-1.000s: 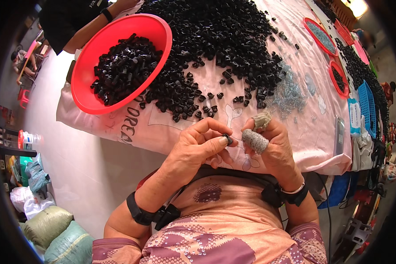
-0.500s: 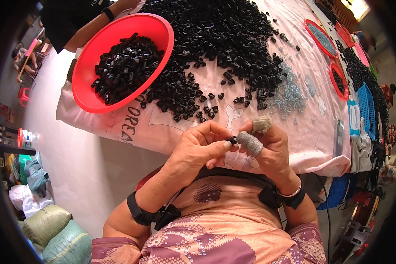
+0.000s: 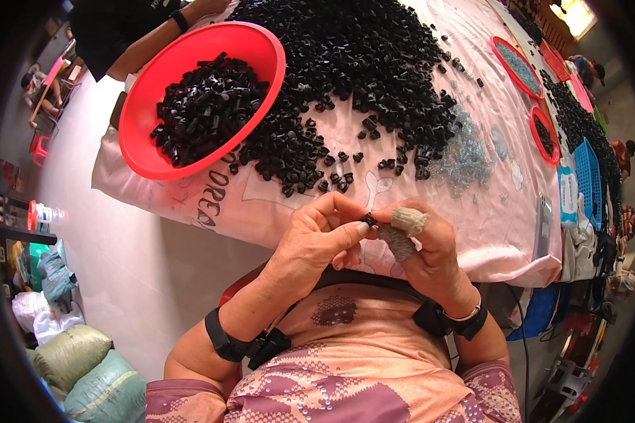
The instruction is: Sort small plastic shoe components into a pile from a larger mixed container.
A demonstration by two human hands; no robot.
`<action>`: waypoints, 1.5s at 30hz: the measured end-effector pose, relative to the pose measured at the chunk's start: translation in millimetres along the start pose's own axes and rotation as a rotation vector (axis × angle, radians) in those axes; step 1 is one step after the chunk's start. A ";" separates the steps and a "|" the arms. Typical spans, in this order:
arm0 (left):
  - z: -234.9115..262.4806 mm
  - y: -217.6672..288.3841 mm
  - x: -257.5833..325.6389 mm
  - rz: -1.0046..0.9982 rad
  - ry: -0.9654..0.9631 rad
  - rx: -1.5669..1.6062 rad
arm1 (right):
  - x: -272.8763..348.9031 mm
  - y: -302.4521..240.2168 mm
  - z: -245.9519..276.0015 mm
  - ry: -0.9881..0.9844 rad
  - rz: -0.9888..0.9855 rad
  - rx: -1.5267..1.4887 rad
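Between the thumb and index finger of my left hand point(image 3: 323, 231) is a small black plastic part point(image 3: 370, 220), held just over the table's near edge. My right hand point(image 3: 430, 243) meets it from the other side, fingers bent in and closed against the part. Grey cloth wraps point(image 3: 408, 221) cover two of my right hand's fingers. Whether a smaller piece sits in the right fingertips is hidden. Beyond both hands, a large heap of similar black parts point(image 3: 346, 63) spreads over the pink cloth point(image 3: 282, 215). Small clear pieces point(image 3: 466, 158) lie scattered at the heap's right side.
A red basin point(image 3: 135, 151) full of black parts stands at the left, beside another person's arm point(image 3: 148, 46). Farther right are red trays point(image 3: 541, 92) of small pieces and a blue basket point(image 3: 585, 176). Stuffed sacks point(image 3: 106, 388) sit on the floor at lower left.
My right hand has turned, and its index finger now reaches the black part, with the wrapped fingers tucked lower. The left hand keeps its pinch with barely any shift.
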State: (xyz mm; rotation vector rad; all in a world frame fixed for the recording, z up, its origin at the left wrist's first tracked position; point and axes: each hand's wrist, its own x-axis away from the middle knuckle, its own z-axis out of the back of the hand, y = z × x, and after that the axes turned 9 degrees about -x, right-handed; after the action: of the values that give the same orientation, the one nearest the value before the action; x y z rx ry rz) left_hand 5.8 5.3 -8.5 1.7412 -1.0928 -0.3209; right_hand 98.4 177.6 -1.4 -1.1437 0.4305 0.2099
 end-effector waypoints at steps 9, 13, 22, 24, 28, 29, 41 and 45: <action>-1.8 2.0 2.3 0.018 0.043 -0.144 | 1.1 1.5 0.5 -0.010 0.026 0.028; 0.5 1.4 0.2 0.021 0.069 -0.102 | 5.8 5.5 8.9 0.234 -0.357 -0.038; 3.0 2.0 2.1 0.038 0.106 -0.104 | -5.6 8.8 51.9 0.302 -0.526 -0.089; 2.0 1.3 1.0 0.029 0.079 -0.117 | -4.1 8.3 37.8 0.288 -0.497 -0.261; 1.0 3.4 0.6 0.047 0.081 -0.144 | -9.4 6.3 31.7 0.221 -0.466 -0.196; 1.8 3.3 0.5 0.052 0.071 -0.142 | -12.5 7.1 31.2 0.215 -0.466 -0.197; 6.2 9.1 0.9 0.116 0.018 -0.134 | -46.3 10.0 26.9 0.149 -0.540 -0.242; 6.2 11.5 1.5 0.141 0.015 -0.138 | -56.7 16.1 31.7 0.186 -0.522 -0.166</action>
State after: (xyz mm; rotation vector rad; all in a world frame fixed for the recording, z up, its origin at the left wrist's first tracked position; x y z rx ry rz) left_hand -3.4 -0.6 -1.1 1.5344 -1.1488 -0.2890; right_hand 48.4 216.2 20.8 -1.4050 0.2674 -0.3243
